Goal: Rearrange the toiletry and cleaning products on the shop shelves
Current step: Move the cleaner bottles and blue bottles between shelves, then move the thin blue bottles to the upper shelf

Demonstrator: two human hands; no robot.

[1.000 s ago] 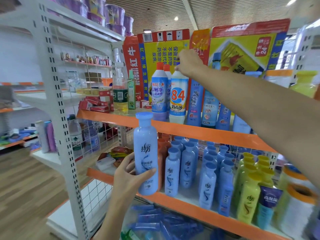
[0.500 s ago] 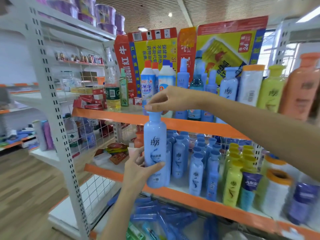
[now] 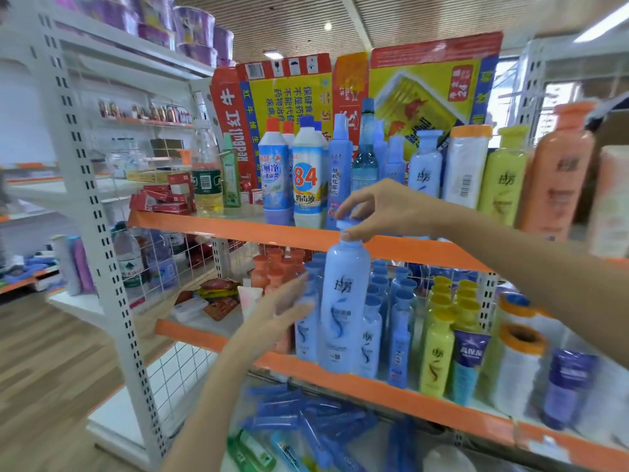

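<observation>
A tall light-blue shampoo bottle (image 3: 343,301) hangs upright in front of the middle shelf (image 3: 340,378). My right hand (image 3: 381,209) grips its blue cap from above, fingers curled round it. My left hand (image 3: 282,308) is just left of the bottle, fingers straight and blurred; whether it touches the bottle I cannot tell. Behind the bottle stand several smaller blue bottles (image 3: 398,338) of the same brand, with yellow ones (image 3: 439,352) to their right.
The upper orange-edged shelf (image 3: 231,226) carries a "84" disinfectant bottle (image 3: 308,175), blue sprays, and yellow and orange bottles (image 3: 558,172) before red-yellow cartons (image 3: 425,83). Orange bottles (image 3: 272,270) stand at middle left. Blue packs (image 3: 306,424) lie on the bottom shelf. A white upright (image 3: 98,212) stands at left.
My right hand came down from the upper shelf's bottles and took the blue bottle by its cap. My left hand let go of the bottle's body and opened beside it.
</observation>
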